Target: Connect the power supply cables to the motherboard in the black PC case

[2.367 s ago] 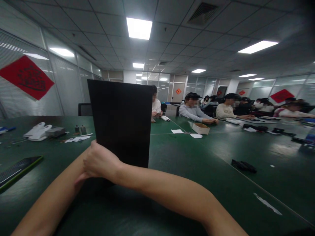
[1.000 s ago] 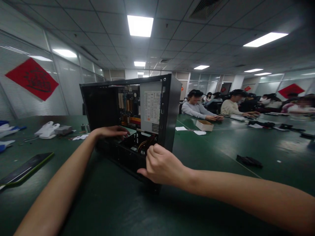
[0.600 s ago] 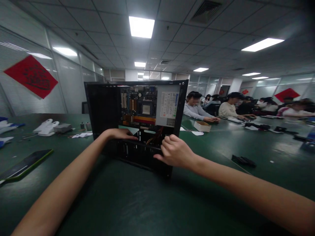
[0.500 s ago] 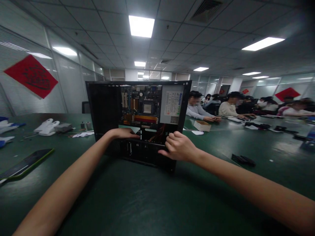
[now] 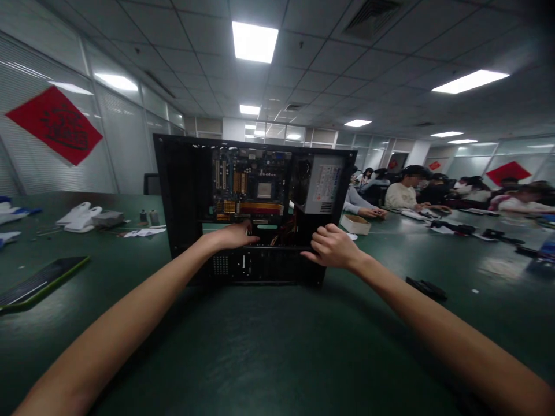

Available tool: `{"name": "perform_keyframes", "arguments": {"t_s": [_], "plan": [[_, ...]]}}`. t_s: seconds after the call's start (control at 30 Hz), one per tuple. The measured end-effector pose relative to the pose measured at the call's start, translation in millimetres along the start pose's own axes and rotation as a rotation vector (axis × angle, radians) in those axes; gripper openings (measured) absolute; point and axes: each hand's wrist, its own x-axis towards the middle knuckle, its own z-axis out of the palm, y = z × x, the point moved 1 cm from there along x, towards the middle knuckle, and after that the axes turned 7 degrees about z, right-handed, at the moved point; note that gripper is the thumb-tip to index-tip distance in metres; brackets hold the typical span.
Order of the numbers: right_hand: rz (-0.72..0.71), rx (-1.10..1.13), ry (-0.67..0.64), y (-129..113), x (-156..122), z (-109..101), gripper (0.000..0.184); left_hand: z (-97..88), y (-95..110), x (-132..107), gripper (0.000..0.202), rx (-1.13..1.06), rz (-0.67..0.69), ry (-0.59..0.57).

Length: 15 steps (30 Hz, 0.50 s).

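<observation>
A black computer case [image 5: 186, 196] stands upright on the green table [image 5: 269, 352], its open side facing me. Inside show a motherboard [image 5: 251, 188] and a grey power supply [image 5: 323, 185]. My left hand [image 5: 234, 236] reaches into the opening and rests on the lower inner edge, fingers laid over it. My right hand [image 5: 332, 247] grips the case's lower frame near the right corner, fingers curled round the edge.
A dark flat panel [image 5: 39, 280] lies at the left. White gloves and small parts [image 5: 82, 216] sit at the back left. A black item [image 5: 427, 288] lies at the right. Several other people sit along the table at the back right, near a cardboard box [image 5: 354, 224].
The case has been turned from its closed side to its open side facing me. It now stands squarer and farther off. Both hands have shifted along the lower frame.
</observation>
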Motion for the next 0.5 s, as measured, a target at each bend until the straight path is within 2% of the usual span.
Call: {"name": "perform_keyframes", "arguments": {"t_s": [0.1,0.17,0.3,0.4,0.5], "plan": [[0.001,0.012,-0.018,-4,2,-9,0.05,-5.4,1,-3,0.064,-0.045,-0.018,-0.111],[0.003,-0.005,-0.026,-6,1,-15,0.051,-9.6,1,-5,0.06,-0.087,0.044,-0.195],[0.018,-0.03,-0.07,-11,-3,-28,0.052,-16.9,-1,-11,0.052,-0.146,0.157,-0.279],[0.039,-0.037,-0.095,-15,-3,-35,0.055,-19.3,-1,-15,0.05,-0.123,0.172,-0.285],[0.081,0.014,-0.099,-21,5,-40,0.053,-24.5,3,-13,0.049,-0.004,0.149,-0.183]]}}
